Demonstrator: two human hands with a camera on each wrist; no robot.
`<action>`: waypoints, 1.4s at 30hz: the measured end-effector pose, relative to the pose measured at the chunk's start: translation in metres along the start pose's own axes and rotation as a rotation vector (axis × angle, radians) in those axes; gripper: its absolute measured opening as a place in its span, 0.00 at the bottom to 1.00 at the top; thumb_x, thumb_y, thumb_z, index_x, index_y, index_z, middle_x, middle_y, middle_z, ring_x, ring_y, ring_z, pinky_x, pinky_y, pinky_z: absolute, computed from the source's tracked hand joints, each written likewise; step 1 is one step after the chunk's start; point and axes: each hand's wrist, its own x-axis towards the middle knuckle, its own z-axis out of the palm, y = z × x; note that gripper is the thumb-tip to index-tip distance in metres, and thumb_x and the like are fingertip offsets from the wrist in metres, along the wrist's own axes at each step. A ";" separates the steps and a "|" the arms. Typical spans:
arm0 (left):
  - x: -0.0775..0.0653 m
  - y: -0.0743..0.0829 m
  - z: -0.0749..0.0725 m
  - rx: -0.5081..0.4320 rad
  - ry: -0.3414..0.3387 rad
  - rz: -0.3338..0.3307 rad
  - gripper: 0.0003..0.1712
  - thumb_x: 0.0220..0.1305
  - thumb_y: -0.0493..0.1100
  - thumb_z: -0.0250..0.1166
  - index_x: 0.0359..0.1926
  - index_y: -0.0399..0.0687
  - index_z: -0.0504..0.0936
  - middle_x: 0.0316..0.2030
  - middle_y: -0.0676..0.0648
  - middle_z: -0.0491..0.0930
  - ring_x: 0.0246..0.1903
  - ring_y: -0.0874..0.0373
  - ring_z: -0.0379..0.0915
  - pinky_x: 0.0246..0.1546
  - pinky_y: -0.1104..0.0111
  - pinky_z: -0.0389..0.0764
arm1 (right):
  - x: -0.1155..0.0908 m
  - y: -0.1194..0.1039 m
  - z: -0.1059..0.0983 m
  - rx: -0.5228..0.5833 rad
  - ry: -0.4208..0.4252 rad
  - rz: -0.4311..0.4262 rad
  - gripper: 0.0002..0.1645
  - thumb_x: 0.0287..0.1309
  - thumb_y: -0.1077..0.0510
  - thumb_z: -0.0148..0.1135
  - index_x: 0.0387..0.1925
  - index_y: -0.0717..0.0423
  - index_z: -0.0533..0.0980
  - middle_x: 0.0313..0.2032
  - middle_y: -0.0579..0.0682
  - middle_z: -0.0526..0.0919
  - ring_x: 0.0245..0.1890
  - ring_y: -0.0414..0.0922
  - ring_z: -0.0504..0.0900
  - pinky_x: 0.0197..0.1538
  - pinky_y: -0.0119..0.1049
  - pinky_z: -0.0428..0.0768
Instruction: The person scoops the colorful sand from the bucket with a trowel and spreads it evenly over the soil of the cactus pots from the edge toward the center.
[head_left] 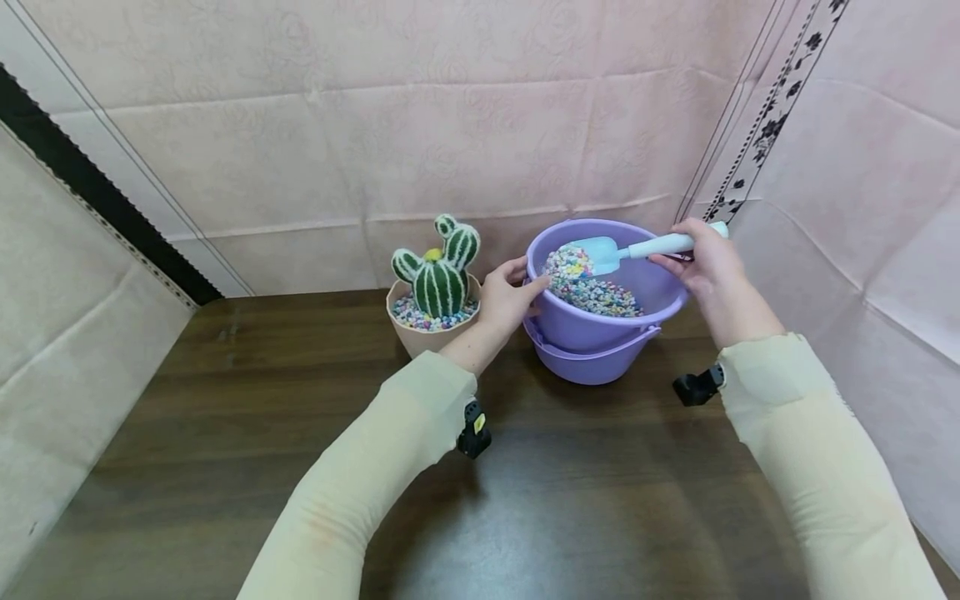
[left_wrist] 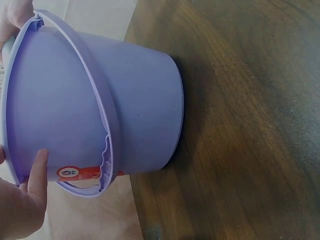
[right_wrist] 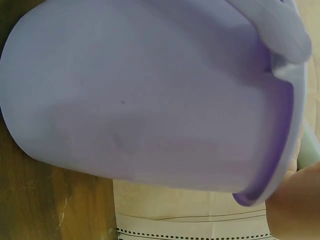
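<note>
A purple bucket (head_left: pixel 660 300) stands close to the back wall, with small multicoloured pebbles (head_left: pixel 600 297) inside. My left hand (head_left: pixel 504 298) holds it at the left side of its rim; in the left wrist view the thumb (left_wrist: pixel 39 172) lies against the outer wall. With my right hand (head_left: pixel 705 262) I grip the pale handle of a light blue hand trowel (head_left: pixel 606 253). Its blade is over the bucket's inside, with pebbles heaped at the tip. Left of the bucket is a knitted cactus (head_left: pixel 438 290) in a beige pot (head_left: pixel 427 340), its base surrounded by similar pebbles.
The bucket's handle (left_wrist: pixel 102 100) hangs down along its front. Pinkish cloth (head_left: pixel 450 150) covers the back wall, and more cloth (head_left: pixel 900 250) closes off the right. Both stand around a dark wooden table (head_left: pixel 570 500).
</note>
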 end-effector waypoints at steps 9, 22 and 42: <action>0.000 -0.001 -0.001 -0.030 0.021 -0.027 0.28 0.60 0.38 0.64 0.62 0.43 0.70 0.55 0.41 0.77 0.45 0.47 0.79 0.38 0.61 0.85 | 0.001 -0.003 -0.005 0.036 0.025 0.054 0.07 0.56 0.68 0.58 0.32 0.57 0.68 0.38 0.52 0.68 0.28 0.49 0.78 0.36 0.41 0.86; -0.018 0.004 -0.037 -0.002 0.005 -0.006 0.28 0.60 0.41 0.65 0.61 0.41 0.70 0.56 0.38 0.75 0.51 0.47 0.77 0.43 0.59 0.84 | 0.001 -0.009 -0.010 0.086 0.046 0.077 0.07 0.54 0.68 0.60 0.31 0.59 0.70 0.37 0.54 0.70 0.27 0.50 0.79 0.34 0.41 0.86; -0.049 -0.004 -0.156 0.122 0.050 -0.021 0.27 0.63 0.45 0.62 0.60 0.38 0.71 0.53 0.41 0.74 0.47 0.57 0.75 0.47 0.62 0.82 | 0.002 -0.008 0.000 0.138 0.046 0.146 0.05 0.53 0.67 0.62 0.27 0.60 0.73 0.32 0.55 0.74 0.31 0.50 0.78 0.35 0.43 0.86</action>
